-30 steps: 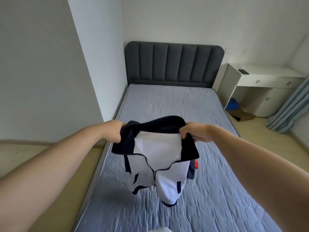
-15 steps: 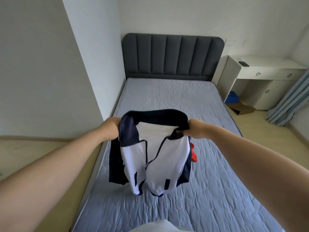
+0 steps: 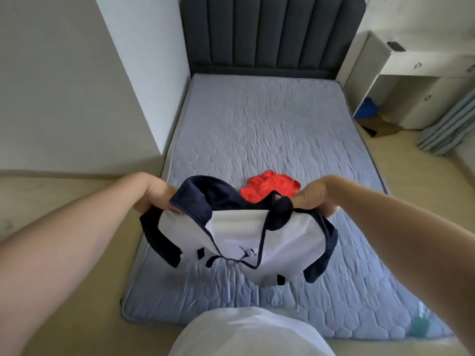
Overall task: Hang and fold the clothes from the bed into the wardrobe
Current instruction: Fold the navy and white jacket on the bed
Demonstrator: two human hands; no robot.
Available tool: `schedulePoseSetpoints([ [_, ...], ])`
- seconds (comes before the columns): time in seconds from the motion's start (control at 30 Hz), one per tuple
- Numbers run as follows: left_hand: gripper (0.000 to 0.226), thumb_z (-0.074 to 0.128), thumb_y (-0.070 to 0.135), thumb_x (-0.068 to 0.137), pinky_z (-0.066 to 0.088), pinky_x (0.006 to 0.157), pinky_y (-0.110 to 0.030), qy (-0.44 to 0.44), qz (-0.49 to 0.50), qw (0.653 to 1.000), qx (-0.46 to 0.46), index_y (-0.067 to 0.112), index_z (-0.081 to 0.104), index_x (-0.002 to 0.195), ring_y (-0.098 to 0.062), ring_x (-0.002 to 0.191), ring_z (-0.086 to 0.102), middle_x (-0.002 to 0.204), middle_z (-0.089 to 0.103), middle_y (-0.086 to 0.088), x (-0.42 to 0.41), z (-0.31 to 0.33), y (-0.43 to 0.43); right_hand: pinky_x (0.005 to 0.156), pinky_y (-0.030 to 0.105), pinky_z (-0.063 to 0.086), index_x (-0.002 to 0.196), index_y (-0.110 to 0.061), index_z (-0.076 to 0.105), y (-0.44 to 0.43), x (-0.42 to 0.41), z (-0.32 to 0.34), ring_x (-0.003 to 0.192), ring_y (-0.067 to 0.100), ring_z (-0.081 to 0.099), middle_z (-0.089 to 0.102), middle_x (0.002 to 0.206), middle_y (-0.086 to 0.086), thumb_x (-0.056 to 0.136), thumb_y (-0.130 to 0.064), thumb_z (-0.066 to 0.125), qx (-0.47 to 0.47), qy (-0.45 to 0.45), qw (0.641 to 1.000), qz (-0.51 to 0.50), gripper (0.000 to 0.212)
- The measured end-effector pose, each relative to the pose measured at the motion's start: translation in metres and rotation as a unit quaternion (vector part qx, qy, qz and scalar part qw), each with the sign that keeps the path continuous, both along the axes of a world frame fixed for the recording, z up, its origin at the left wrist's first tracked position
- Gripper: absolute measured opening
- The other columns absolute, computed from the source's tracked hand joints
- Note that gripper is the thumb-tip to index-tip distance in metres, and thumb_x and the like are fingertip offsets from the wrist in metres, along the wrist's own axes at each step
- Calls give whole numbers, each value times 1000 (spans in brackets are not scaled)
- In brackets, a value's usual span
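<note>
A small white zip-up jacket (image 3: 277, 242) with navy collar and sleeves hangs in the air over the foot half of the bed (image 3: 270, 129). My left hand (image 3: 151, 192) grips its left shoulder and my right hand (image 3: 314, 197) grips its right shoulder. The zipper is partly open and the body sags between my hands. A crumpled red garment (image 3: 270, 185) lies on the grey quilted mattress just behind the jacket. No wardrobe is in view.
A dark padded headboard (image 3: 272, 32) stands at the far end. A white wall corner (image 3: 144, 73) juts out left of the bed. A white desk (image 3: 416, 70) stands at the right, with a cardboard box (image 3: 380, 125) on the floor and a striped curtain (image 3: 447, 129) beyond.
The jacket has dropped lower and spread wider between my hands, its front now facing up. My view has tilted down, showing the red garment on the bed.
</note>
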State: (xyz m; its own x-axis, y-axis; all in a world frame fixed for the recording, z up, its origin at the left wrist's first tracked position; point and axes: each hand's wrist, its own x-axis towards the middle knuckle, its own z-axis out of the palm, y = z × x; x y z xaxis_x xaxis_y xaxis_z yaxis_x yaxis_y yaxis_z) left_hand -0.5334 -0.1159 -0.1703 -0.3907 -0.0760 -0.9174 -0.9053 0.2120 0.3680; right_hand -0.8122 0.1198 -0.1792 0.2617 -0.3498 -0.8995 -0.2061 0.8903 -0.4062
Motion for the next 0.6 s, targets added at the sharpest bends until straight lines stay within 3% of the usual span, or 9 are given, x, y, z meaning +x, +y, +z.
schedulePoseSetpoints([
  [0.1, 70, 102, 44, 22, 60, 66, -32, -81, 23, 993, 80, 9, 82, 79, -24, 84, 75, 97, 77, -14, 4, -5, -8, 90, 35, 56, 119, -9, 71, 3, -2, -6, 120, 22, 63, 64, 133, 9, 57, -60, 89, 39, -43, 998, -18, 82],
  [0.23, 77, 102, 41, 13, 60, 64, -33, -129, 34, 984, 114, 5, 81, 79, -28, 81, 75, 95, 76, -18, 1, -33, -18, 73, 31, 60, 102, -12, 79, -5, -5, -22, 102, 21, 72, 72, 117, 8, 29, -67, 92, 55, -42, 997, -45, 92],
  [0.33, 59, 100, 41, 34, 60, 66, -33, -149, 42, 980, 122, 8, 82, 80, -27, 82, 75, 96, 76, -17, -11, -65, -29, 74, 33, 60, 107, -12, 77, -22, -14, -53, 102, 24, 71, 71, 120, 11, 28, -69, 90, 60, -57, 993, -81, 99],
  [0.4, 41, 93, 45, 57, 60, 72, -35, -163, 51, 981, 92, 12, 82, 79, -27, 84, 75, 98, 76, -16, -26, -96, -41, 86, 37, 58, 118, -6, 70, -40, -26, -89, 110, 27, 68, 67, 126, 14, 46, -55, 94, 62, -74, 992, -77, 90],
  [0.47, 36, 82, 41, 72, 59, 85, -40, -155, 80, 985, 13, 9, 82, 89, -29, 90, 74, 102, 75, -18, -43, -145, -60, 100, 43, 52, 124, -3, 64, -65, -37, -138, 116, 30, 65, 67, 127, 15, 69, -31, 89, 67, -51, 996, -35, 66],
  [0.53, 33, 71, 27, 90, 55, 87, -39, -111, 77, 985, -111, 1, 72, 110, -33, 100, 69, 110, 71, -20, -63, -211, -78, 104, 42, 48, 121, -8, 65, -94, -44, -200, 112, 26, 66, 71, 119, 8, 73, -24, 87, 60, 76, 995, 0, 54],
  [0.6, 35, 59, 26, 95, 51, 80, -34, -65, 57, 970, -229, -1, 66, 116, -34, 104, 65, 114, 68, -21, -87, -280, -96, 91, 31, 49, 107, -10, 67, -131, -52, -273, 101, 22, 65, 69, 107, 3, 77, -30, 85, -41, 265, 963, 34, 40],
])
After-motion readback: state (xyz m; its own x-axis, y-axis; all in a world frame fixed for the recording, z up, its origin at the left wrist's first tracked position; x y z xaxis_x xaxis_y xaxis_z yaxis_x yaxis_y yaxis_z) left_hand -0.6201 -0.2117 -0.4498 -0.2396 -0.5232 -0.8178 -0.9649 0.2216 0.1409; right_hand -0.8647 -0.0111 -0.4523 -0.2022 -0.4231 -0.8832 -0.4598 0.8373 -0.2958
